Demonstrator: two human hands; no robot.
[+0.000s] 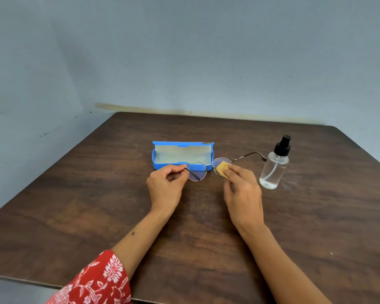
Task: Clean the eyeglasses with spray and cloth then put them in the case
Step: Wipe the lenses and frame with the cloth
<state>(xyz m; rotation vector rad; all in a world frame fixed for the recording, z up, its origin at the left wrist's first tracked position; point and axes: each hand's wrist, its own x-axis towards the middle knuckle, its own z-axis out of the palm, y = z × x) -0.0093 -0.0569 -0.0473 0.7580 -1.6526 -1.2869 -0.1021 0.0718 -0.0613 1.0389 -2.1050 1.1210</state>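
One pair of eyeglasses (206, 166), one open blue case (160, 160), one spray bottle (273, 170) and one tan cloth (222, 167) sit over a dark wooden table (97, 194) by a grey-blue wall (184, 51). The left hand (166, 185) pinches the frame's hinge just before the case; the right hand (242, 189) pinches the cloth on a lens.

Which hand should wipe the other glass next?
Probably the right hand: it already pinches the yellow cloth against one lens. The left hand is busy pinching the eyeglasses at the frame's end, steadying them.
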